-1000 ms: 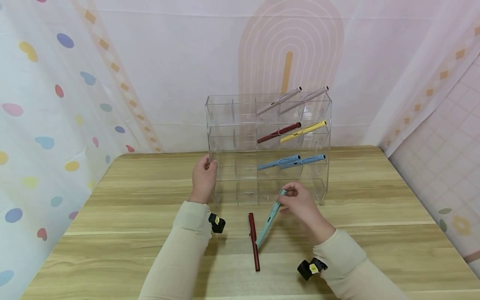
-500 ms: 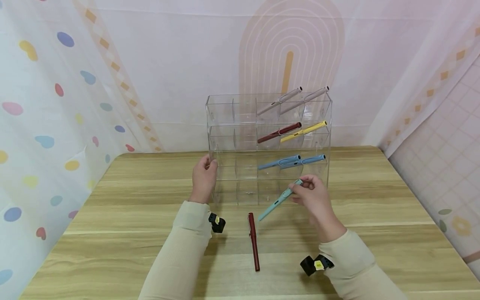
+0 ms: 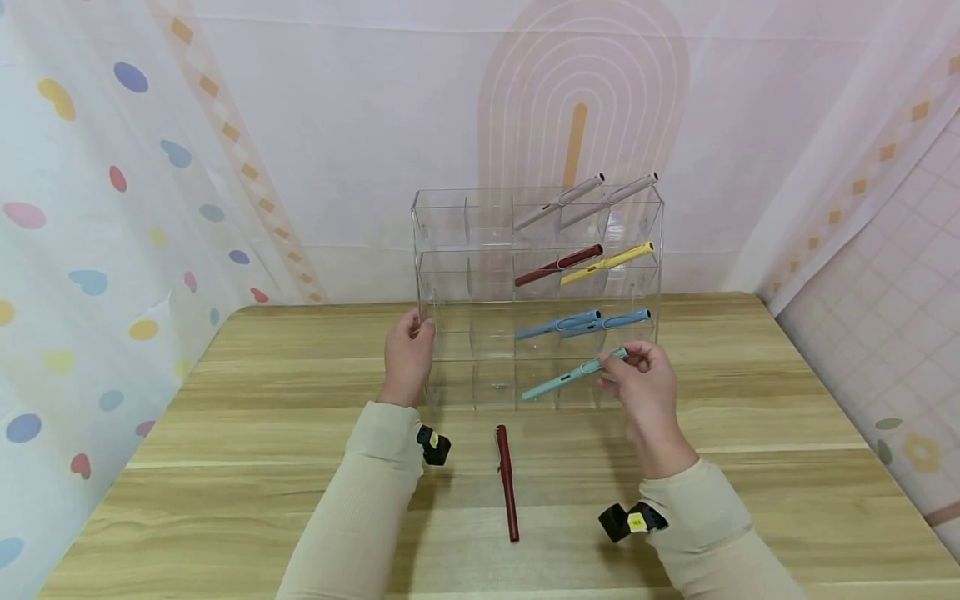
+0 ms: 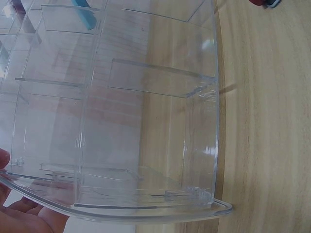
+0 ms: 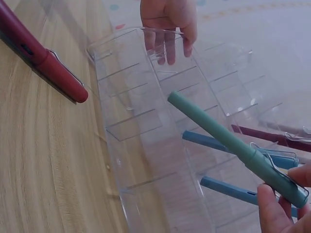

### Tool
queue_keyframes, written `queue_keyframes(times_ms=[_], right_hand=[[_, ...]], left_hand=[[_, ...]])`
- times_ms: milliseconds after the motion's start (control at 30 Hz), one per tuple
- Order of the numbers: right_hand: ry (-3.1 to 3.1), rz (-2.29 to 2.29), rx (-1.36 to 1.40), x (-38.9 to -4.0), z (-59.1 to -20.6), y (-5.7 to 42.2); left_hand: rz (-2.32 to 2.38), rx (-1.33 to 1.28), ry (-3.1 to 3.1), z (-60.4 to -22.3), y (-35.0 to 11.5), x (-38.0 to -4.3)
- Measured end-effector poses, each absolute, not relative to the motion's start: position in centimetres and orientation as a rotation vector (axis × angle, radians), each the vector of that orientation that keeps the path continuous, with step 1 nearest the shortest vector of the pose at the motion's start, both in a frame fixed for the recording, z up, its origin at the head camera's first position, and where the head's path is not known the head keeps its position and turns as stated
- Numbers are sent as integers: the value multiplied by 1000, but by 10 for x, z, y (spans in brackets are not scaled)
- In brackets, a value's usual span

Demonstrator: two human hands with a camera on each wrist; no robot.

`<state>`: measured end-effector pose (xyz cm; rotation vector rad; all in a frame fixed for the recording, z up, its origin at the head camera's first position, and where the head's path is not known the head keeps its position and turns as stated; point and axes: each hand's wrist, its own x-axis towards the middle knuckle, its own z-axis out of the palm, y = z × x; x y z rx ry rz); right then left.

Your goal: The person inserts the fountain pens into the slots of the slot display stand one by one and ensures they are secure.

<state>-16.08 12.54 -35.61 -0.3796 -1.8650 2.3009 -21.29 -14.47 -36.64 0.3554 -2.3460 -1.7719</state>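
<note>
A clear tiered pen rack (image 3: 467,252) stands on the table. My left hand (image 3: 407,360) holds its left side panel, thumb on one face and fingers on the other, as the right wrist view also shows. My right hand (image 3: 651,404) pinches a mint-green pen (image 3: 573,377) by its capped end. This pen slants in front of the rack's lowest tier, its other end pointing left and lower. In the right wrist view, the pen's barrel (image 5: 209,127) appears in front of the rack; whether it touches the rack, I cannot tell. A dark red pen (image 3: 507,483) lies on the table between my forearms.
Pens lean in the rack's right-hand compartments: pale pinkish ones (image 3: 573,193) on top, then a maroon one (image 3: 558,266) and a yellow one (image 3: 609,263), then blue ones (image 3: 558,324). A patterned curtain (image 3: 360,150) hangs behind the wooden table (image 3: 285,383).
My right hand has moved right and upward, lifting the mint-green pen off the table area beside the red pen and tilting it flatter before the lowest tier. My left hand stays put.
</note>
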Motion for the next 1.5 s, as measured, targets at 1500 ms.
queue_keyframes(times_ms=[1500], right_hand=[[-1635, 2206, -372, -170, -392, 95]], left_hand=[[-1769, 377, -2359, -367, -145, -214]])
